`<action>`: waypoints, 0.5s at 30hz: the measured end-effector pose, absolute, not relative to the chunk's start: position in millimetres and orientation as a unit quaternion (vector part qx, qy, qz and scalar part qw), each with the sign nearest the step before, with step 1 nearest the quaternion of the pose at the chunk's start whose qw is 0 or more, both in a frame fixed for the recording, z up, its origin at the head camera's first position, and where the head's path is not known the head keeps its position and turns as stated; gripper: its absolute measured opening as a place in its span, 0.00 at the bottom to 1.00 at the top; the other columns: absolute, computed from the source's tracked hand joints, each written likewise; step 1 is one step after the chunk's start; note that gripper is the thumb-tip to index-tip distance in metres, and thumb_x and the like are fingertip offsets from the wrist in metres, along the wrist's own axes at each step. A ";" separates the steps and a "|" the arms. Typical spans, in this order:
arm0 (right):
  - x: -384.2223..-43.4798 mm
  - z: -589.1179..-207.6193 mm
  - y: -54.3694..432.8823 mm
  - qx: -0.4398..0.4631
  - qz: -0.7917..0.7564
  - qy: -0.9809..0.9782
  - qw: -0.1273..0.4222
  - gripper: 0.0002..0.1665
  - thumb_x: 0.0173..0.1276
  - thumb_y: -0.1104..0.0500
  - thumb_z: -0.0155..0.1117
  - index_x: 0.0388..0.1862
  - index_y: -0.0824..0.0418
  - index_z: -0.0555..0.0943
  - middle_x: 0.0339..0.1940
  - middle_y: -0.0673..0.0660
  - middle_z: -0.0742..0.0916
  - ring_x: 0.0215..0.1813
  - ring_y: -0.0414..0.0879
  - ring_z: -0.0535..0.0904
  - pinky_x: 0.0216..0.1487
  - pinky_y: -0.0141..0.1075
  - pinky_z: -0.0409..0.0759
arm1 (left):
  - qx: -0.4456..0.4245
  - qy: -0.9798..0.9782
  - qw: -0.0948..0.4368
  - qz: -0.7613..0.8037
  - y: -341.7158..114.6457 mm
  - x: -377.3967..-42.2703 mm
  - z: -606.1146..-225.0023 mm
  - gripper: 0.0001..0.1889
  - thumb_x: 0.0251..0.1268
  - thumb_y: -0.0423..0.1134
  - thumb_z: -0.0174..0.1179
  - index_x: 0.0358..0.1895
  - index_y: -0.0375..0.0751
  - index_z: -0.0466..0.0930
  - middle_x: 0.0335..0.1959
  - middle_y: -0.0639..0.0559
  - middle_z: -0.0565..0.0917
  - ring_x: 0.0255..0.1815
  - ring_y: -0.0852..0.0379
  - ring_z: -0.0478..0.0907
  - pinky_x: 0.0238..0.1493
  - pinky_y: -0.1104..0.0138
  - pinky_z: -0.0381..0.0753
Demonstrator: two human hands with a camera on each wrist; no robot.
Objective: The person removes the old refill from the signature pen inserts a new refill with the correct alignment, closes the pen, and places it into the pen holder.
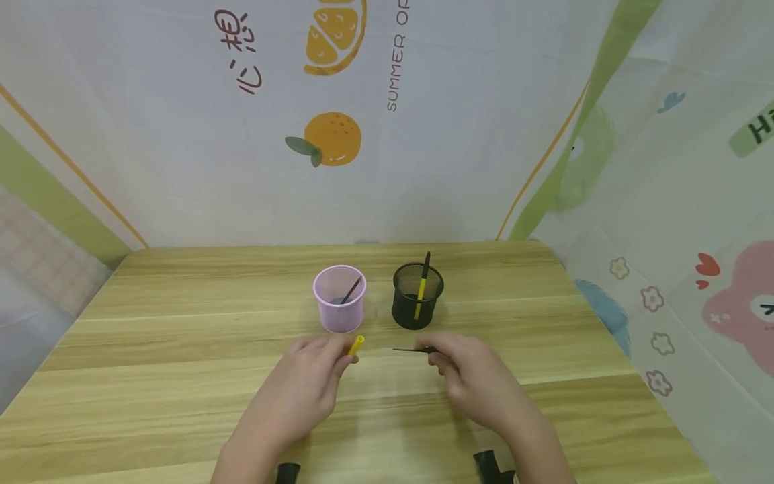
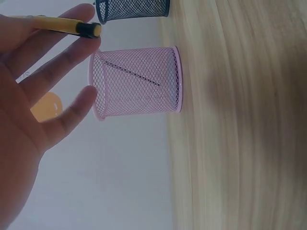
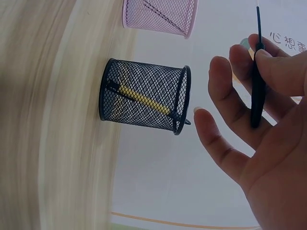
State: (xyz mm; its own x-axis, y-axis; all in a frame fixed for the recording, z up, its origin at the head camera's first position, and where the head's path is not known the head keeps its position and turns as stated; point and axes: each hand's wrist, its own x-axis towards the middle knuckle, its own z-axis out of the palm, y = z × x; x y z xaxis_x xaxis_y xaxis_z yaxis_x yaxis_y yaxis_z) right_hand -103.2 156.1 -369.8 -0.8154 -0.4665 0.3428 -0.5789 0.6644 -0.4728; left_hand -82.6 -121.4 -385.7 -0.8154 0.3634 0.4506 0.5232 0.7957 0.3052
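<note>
Pinching a slim yellow tube [image 1: 357, 345], the left hand [image 1: 311, 376] faces the right hand [image 1: 474, 376], which pinches a tapered black piece [image 3: 259, 91] bearing a thin dark rod [image 1: 408, 349]. Keeping both parts in line, lightly gripped, seems wisest; beyond stand a lilac mesh cup [image 1: 341, 318] and black mesh cup [image 1: 405, 313].

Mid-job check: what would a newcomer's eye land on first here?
Probably the yellow tube that the left hand pinches, then the thin-tipped black piece in the right hand, pointing toward the left hand. Beyond the hands, a yellow-and-black pen leans in the black mesh cup, right of the pink mesh cup.
</note>
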 end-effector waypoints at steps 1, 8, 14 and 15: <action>-103.2 -370.3 156.4 0.290 0.292 -0.906 0.100 0.18 0.73 0.71 0.65 0.53 0.51 0.87 0.42 0.43 0.90 0.37 0.30 0.79 0.42 0.32 0.83 | -0.236 -0.931 0.181 -0.214 -121.0 -82.6 -385.5 0.04 0.76 0.37 0.64 0.48 0.50 0.79 0.37 0.63 0.87 0.52 0.53 0.89 0.61 0.52 0.84; -104.5 -373.5 157.6 0.295 0.292 -0.903 0.113 0.18 0.72 0.71 0.66 0.52 0.52 0.87 0.43 0.43 0.91 0.39 0.29 0.82 0.43 0.32 0.84 | -0.211 -0.950 0.071 -0.217 -116.2 -83.8 -386.4 0.03 0.75 0.39 0.66 0.40 0.53 0.83 0.32 0.67 0.81 0.42 0.61 0.80 0.62 0.50 0.78; -104.3 -374.4 157.7 0.285 0.287 -0.909 0.100 0.18 0.73 0.71 0.66 0.52 0.50 0.87 0.43 0.42 0.90 0.38 0.31 0.80 0.43 0.32 0.83 | -0.227 -0.956 -0.002 -0.183 -109.3 -86.6 -393.0 0.05 0.72 0.38 0.68 0.35 0.52 0.84 0.28 0.68 0.78 0.35 0.63 0.75 0.52 0.54 0.79; -104.2 -374.6 157.7 0.284 0.287 -0.910 0.095 0.18 0.73 0.71 0.66 0.52 0.50 0.87 0.43 0.42 0.90 0.38 0.32 0.80 0.43 0.32 0.83 | -0.233 -0.957 -0.003 -0.175 -107.9 -86.9 -394.3 0.05 0.71 0.38 0.68 0.34 0.52 0.84 0.28 0.68 0.78 0.35 0.63 0.75 0.48 0.55 0.79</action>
